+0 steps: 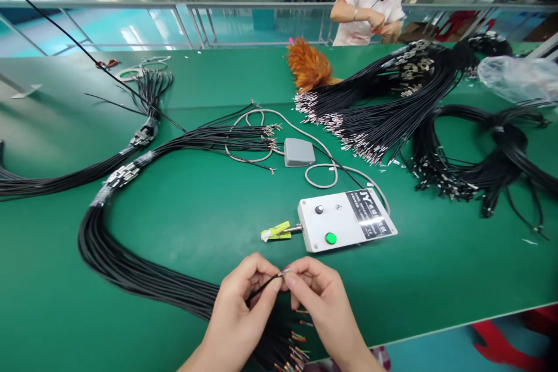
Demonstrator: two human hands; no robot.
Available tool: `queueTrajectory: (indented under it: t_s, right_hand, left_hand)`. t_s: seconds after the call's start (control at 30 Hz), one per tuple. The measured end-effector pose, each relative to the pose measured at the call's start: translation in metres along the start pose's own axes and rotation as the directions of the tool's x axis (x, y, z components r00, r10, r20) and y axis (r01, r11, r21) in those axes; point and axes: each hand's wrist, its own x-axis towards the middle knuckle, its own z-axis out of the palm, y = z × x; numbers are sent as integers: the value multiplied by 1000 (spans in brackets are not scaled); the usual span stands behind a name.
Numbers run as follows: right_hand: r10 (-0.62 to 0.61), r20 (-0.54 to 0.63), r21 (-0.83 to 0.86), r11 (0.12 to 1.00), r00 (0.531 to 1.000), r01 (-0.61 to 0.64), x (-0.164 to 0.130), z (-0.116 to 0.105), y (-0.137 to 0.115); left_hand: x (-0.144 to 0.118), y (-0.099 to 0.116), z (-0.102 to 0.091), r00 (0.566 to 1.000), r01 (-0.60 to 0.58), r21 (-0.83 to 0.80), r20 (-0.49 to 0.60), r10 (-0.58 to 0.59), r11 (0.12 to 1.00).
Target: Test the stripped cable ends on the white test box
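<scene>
My left hand (244,308) and my right hand (316,296) meet near the table's front edge, both pinching the stripped end of one thin black cable (267,285). Coloured inner wires show at the fingertips. The cable belongs to a thick black cable bundle (131,270) that loops from under my hands to the left and back across the green table (196,209). Just beyond my fingers stands a white control box (349,218) with a green button, a black knob and a yellow-green clip (275,231) on its left side.
A grey foot pedal (299,152) with a grey cord lies mid-table. Large piles of black cables (383,110) cover the right side, next to an orange feather duster (308,65) and a plastic bag (518,77). A person in white (370,11) works beyond the far edge.
</scene>
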Motion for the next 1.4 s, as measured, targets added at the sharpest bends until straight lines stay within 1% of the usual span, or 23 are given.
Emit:
queueTrajectory:
  t_s: [0.17,0.23,0.3,0.37,0.43,0.47,0.53,0.6,0.63,0.7,0.73,0.8,0.87,0.93,0.97,1.0,1.03,1.17,1.23,1.27,1.33,1.4]
  right_hand:
    - [6,31,-3,1000,1000,-6,1,3,-3]
    - [9,44,-27,1000,999,-8,0,2,-2]
    - [-20,41,-103,994,999,24,-1,1,-1]
    - [-113,27,-250,961,993,116,-2,-1,0]
    - [-238,47,-407,882,970,236,-2,-3,0]
    - [-292,75,-465,836,954,292,-2,-4,0]
    - [-359,144,-524,763,922,379,-2,-6,1]
    - [-381,190,-549,723,905,420,-1,-8,2]
    - [-380,207,-563,707,902,427,-1,-9,3]
    - [-375,237,-617,654,896,437,-2,-12,3]
    - [-384,249,-660,605,889,446,-2,-12,3]
    - [-430,288,-752,451,856,480,-2,-11,1]
    - [-495,363,-810,251,789,530,-1,-9,-3]
    - [-515,473,-803,81,715,590,2,-7,-8]
    - [-510,523,-786,20,683,618,4,-7,-11]
    - [-502,559,-771,-23,660,636,6,-8,-15]
    - [-494,579,-763,-50,648,644,8,-9,-19]
    - [-525,570,-786,-125,632,605,23,-12,-39]
    - [-523,571,-804,-202,633,559,34,-9,-46]
    - [-508,575,-811,-248,641,531,39,-6,-47]
    - [-457,577,-817,-331,677,473,48,-1,-47]
    - [-414,574,-814,-384,706,437,55,1,-45]
  left_hand:
    - [4,3,1,995,58,-157,86,-45,986]
    - [7,2,2,992,96,-226,97,-76,969]
    - [8,-1,3,988,147,-289,87,-127,946]
    - [6,-5,3,980,197,-303,80,-181,932]
    - [1,-8,1,982,187,-226,61,-178,956]
    - [-1,-8,0,989,145,-145,42,-141,979]
    - [-6,-9,-3,1000,-3,66,-4,3,998]
    - [-8,-8,-5,987,-148,251,-28,160,957]
    - [-9,-8,-6,976,-194,309,-32,214,931]
    - [-8,-9,-6,963,-237,364,-35,268,901]
    - [-7,-10,-6,961,-243,376,-36,276,894]
    - [-6,-11,-6,958,-253,384,-32,287,888]
    - [-5,-13,-7,951,-287,376,-1,310,881]
    - [-5,-14,-10,940,-334,356,60,336,873]
    - [-4,-14,-13,936,-349,347,84,342,871]
    - [-3,-14,-16,936,-351,342,93,340,872]
    - [-2,-14,-19,940,-338,343,83,330,876]
    - [8,-14,-32,976,-186,338,-48,215,922]
    - [15,-15,-35,985,-108,301,-95,143,947]
    - [18,-16,-36,988,-78,280,-109,112,957]
    - [24,-16,-36,990,-37,247,-125,69,968]
    - [29,-17,-36,991,-14,225,-128,44,974]
